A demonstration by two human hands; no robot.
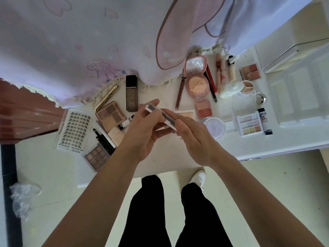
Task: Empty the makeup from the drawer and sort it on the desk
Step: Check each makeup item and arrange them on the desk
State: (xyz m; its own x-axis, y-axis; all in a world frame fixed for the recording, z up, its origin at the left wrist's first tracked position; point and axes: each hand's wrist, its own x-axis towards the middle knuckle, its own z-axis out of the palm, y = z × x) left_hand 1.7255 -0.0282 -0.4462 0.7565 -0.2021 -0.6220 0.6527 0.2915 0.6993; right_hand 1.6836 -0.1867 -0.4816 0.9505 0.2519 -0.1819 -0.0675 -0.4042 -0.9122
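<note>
Many items crowd the desk (277, 145); drawer out of view. Left hand (142, 130) and right hand (193, 139) each pinch an end of the slim white palette (151, 108), held above desk centre. Risk: fingertip-only grip slips, palette drops onto pale compact (187, 114) just beneath, cracking pans.

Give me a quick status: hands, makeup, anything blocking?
Left hand, right hand both grip slim white makeup case above desk. Lash tray, pink compact, glitter palette laid out around. Nothing blocking.
</note>
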